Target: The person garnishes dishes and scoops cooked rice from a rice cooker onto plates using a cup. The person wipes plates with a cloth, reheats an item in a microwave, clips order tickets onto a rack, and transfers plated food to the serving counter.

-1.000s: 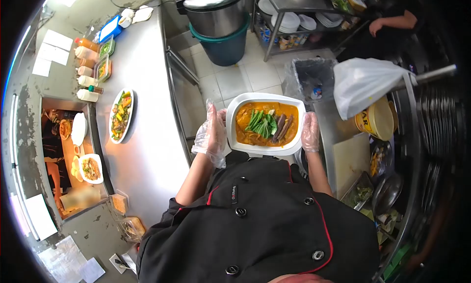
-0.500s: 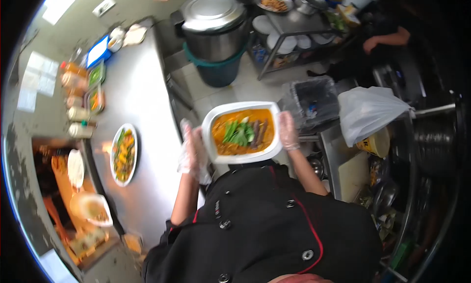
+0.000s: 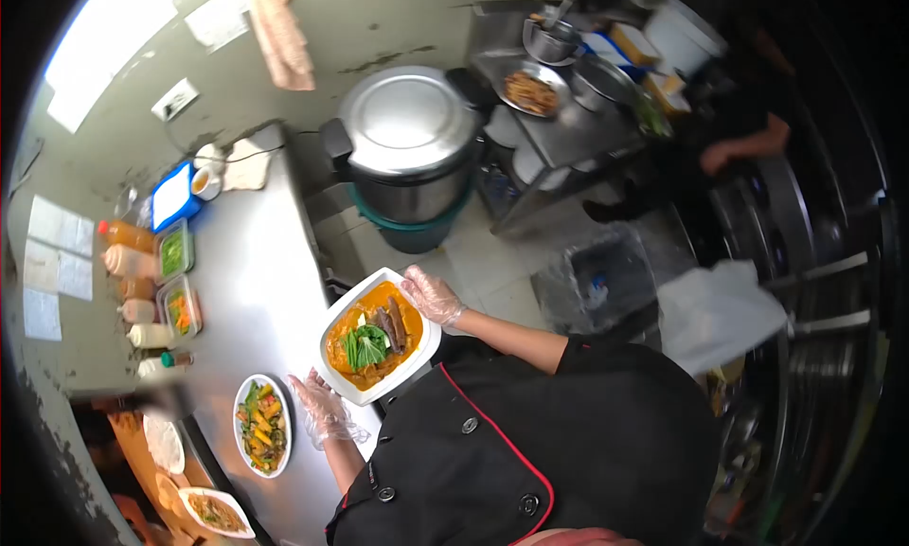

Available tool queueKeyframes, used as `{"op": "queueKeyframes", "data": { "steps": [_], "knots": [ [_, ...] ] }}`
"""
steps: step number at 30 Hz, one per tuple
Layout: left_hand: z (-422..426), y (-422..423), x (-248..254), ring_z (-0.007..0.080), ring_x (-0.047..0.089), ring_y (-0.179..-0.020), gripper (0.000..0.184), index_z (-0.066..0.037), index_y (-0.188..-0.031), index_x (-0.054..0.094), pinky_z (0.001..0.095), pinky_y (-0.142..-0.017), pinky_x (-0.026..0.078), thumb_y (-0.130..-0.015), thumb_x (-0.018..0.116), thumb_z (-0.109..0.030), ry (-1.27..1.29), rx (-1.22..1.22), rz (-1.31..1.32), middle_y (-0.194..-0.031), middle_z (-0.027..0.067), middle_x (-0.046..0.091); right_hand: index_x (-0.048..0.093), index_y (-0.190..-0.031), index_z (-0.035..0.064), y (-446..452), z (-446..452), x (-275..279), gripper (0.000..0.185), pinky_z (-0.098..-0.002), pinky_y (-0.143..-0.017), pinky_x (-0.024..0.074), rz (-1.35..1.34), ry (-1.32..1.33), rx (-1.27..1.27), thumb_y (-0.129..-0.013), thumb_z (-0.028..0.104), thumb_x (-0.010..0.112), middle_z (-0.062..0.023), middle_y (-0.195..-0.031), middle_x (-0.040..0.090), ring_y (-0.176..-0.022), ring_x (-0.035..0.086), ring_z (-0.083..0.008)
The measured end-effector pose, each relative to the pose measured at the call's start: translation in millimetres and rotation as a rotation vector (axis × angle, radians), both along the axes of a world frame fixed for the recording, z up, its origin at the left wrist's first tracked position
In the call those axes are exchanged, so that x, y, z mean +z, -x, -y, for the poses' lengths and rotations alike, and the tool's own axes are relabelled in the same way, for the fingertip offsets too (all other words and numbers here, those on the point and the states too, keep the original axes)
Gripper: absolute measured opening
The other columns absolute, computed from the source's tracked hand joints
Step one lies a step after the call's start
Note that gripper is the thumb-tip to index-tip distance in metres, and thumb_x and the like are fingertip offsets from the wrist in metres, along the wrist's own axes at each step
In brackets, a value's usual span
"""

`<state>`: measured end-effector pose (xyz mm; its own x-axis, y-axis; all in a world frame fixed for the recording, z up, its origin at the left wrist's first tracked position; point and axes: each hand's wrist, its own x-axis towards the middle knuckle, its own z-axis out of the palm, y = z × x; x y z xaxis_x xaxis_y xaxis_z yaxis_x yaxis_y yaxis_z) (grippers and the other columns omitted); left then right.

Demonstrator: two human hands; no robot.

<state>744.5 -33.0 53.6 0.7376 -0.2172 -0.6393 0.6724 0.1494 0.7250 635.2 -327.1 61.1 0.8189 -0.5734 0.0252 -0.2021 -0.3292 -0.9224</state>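
A white, rounded rectangular bowl (image 3: 425,342) of orange stew, topped with green leaves and dark, long vegetable pieces, is held in front of my chest, angled over the counter's edge. My right hand (image 3: 434,298), in a clear plastic glove, grips its far right corner. At the near left corner is my left hand (image 3: 325,411), also gloved, supporting the bowl with its fingers partly extended; the contact underneath is hidden. Left of that hand, an oval white plate (image 3: 237,427) of mixed cooked vegetables rests on the steel counter (image 3: 251,290).
Squeeze bottles (image 3: 130,262) and containers of chopped vegetables (image 3: 178,307) line the wall side. More dishes (image 3: 216,510) sit in the pass opening. A large steel pot (image 3: 407,129) stands beyond the counter. A lined bin (image 3: 598,271) and another person's arm (image 3: 748,150) are to the right.
Both hands have brought the bowl left and nearer the counter, turning it anticlockwise. My right hand is now at its far corner, my left at its near one. The view has turned too.
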Motion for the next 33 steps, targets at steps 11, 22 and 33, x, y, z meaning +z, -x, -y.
{"op": "queueKeyframes", "data": {
  "steps": [11,22,33],
  "knots": [
    [-26,-41,-16,0.0289,0.047,-0.114,0.106,0.008,-0.131,0.033,0.0393,-0.097,0.036,-0.075,0.031,-0.081,-0.087,0.464,-0.028,-0.127,0.0197,0.047,0.049,-0.093,0.0033,-233,-21,-51,0.031,-0.0445,-0.068,0.0467,-0.09,0.138,0.648,-0.088,0.033,0.055,-0.0239,-0.081,0.058,-0.078,0.058,-0.0412],
    [-21,-38,-27,0.0256,0.027,-0.131,0.082,0.0,-0.141,0.016,0.0399,-0.108,0.022,-0.089,0.037,-0.059,0.086,0.545,0.267,-0.144,0.0174,0.025,0.052,-0.106,0.0025,-272,-22,-72,0.034,-0.0411,-0.068,0.0469,0.075,0.265,0.504,-0.094,0.033,0.043,-0.0198,-0.081,0.063,-0.076,0.06,-0.036],
    [11,-19,-30,0.0258,0.046,-0.114,0.072,-0.007,-0.137,0.027,0.042,-0.099,0.033,-0.089,0.037,-0.06,0.618,0.543,0.008,-0.132,0.0114,0.041,0.056,-0.101,0.0042,-184,-26,-18,0.044,-0.0331,-0.046,0.0451,-0.469,-0.016,0.845,-0.094,0.044,0.037,-0.0087,-0.058,0.053,-0.044,0.051,-0.0187]
  ]
}}
